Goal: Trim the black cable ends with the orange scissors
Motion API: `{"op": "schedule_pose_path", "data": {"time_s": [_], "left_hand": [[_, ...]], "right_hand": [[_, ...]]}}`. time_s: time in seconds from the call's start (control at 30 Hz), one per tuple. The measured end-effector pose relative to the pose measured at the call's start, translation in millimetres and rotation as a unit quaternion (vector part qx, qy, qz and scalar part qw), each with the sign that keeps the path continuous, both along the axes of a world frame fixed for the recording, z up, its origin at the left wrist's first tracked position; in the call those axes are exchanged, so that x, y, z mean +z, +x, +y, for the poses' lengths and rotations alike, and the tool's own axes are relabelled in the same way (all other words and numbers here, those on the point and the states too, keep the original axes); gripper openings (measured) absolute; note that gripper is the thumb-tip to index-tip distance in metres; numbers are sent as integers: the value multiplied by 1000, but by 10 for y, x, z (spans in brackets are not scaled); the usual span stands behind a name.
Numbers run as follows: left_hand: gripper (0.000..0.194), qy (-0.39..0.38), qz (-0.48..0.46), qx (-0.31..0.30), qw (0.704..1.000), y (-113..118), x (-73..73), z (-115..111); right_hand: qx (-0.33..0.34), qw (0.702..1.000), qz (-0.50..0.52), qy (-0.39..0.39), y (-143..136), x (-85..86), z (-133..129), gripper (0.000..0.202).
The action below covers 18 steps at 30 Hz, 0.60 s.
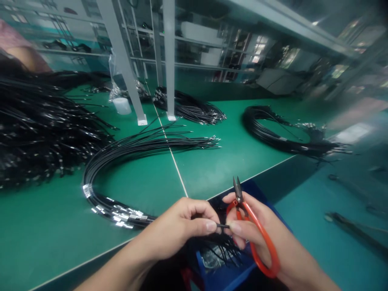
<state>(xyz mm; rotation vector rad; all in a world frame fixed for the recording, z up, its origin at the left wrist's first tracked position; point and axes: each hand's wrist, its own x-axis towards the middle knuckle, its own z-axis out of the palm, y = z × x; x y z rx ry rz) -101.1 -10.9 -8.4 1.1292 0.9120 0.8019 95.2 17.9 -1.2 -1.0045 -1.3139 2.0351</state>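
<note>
One black cable (223, 226) | axis crosswise, left-right | left hand (194, 222), right hand (253, 226) pinching it

Bench (145, 173): green top, thin pale seam. Directly on it — a black cable heap (45, 129) at left, a curved bundle (100, 161) beside it, a rear bundle (197, 107), a looped bundle (257, 129) at right, a white cup (122, 106) and two rack posts (170, 60).

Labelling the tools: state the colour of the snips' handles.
Orange-red handles, best seen in the head view.
</note>
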Motion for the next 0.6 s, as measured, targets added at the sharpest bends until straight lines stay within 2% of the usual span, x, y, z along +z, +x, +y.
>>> {"op": "schedule_pose_path", "data": {"time_s": [0.23, 0.43, 0.6], "left_hand": [[12, 8, 13, 25, 1000, -6, -5, -40], [10, 113, 126, 66, 983, -1, 82, -88], [10, 169, 182, 78, 966, 21, 80, -117]], "right_hand": [[-20, 999, 18, 18, -45, -45, -11, 42], [-54, 997, -21, 46, -62, -9, -98, 41], [-100, 983, -70, 137, -101, -15, -171, 36]]}}
